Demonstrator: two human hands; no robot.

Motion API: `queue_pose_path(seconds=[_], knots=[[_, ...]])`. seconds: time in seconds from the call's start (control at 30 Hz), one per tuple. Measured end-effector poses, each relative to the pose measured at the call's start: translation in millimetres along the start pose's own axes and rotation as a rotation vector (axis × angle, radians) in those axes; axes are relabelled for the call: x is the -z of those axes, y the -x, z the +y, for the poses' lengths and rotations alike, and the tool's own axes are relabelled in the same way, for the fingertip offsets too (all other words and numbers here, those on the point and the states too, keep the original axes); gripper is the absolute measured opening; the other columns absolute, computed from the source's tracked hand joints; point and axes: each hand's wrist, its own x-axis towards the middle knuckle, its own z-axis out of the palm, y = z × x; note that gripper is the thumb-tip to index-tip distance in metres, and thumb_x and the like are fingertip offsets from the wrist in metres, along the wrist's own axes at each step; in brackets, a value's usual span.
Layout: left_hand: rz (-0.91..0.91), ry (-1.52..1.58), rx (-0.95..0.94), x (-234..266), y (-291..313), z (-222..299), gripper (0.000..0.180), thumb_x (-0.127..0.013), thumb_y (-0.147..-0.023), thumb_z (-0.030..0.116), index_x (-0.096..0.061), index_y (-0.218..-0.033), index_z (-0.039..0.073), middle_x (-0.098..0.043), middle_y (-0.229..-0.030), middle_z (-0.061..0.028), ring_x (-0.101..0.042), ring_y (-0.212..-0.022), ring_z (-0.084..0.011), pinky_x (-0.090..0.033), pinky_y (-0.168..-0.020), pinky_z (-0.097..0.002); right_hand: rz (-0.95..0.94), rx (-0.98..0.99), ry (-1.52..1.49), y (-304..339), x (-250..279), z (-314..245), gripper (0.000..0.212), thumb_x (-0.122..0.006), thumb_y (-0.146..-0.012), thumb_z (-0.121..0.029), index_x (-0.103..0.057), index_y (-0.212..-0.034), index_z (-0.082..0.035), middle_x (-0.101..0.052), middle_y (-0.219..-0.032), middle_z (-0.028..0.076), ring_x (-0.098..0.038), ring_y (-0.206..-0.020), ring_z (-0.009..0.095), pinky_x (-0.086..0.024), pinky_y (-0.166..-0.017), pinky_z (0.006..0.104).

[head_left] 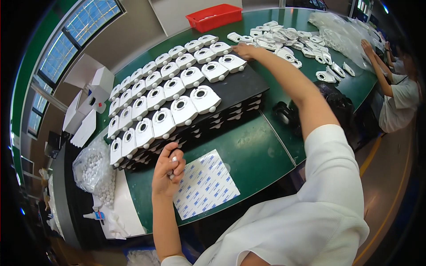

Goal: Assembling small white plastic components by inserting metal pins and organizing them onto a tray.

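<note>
My left hand (168,170) is raised over the near edge of the table, its fingers curled round small white balls (174,158). My arm stretches far forward to my right hand (245,51), whose fingertips are drawn together at the far right end of a row of white plastic parts (205,55). What those fingertips hold, if anything, is too small to make out. The parts stand in slanted rows on a stack of black trays (239,86). Each part has a round dark-rimmed hole, and many show a white ball at one corner.
White sheet with blue print (206,186) lies nearby. At left are a bag of white balls (95,166) and a small glue bottle (94,216). Loose white parts (288,37), a red bin (214,17) and clear plastic bags (344,37) lie farther off. Another person (399,95) sits right.
</note>
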Motion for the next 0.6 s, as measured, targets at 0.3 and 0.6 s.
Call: queue_pose_path(seconds=[0.3, 0.6], knots=[[0.027, 0.028, -0.025, 6.6, -4.3, 6.6, 0.038, -0.049, -0.072, -0.007, -0.044, -0.108, 0.004, -0.047, -0.078, -0.0069, -0.039, -0.051, -0.0073, -0.023, -0.034, -0.014, 0.016, 0.267, -0.009, 134.6, 18.7, 26.1, 0.038, -0.058, -0.078, -0.033, -0.057, -0.111, -0.015, -0.045, -0.126, 0.012, -0.046, -0.112, 0.035, -0.037, -0.095, 0.0408], [-0.108, -0.264, -0.139, 36.9, 12.6, 23.3, 0.021, -0.055, -0.077, 0.003, -0.045, -0.095, 0.001, -0.05, -0.063, -0.0129, -0.037, -0.04, -0.0099, -0.026, -0.034, -0.0207, 0.231, 0.143, -0.288, 32.4, 69.3, 80.1, 0.04, -0.059, -0.079, -0.029, -0.056, -0.111, -0.006, -0.057, -0.111, 0.014, -0.053, -0.104, 0.028, -0.039, -0.092, 0.0347]])
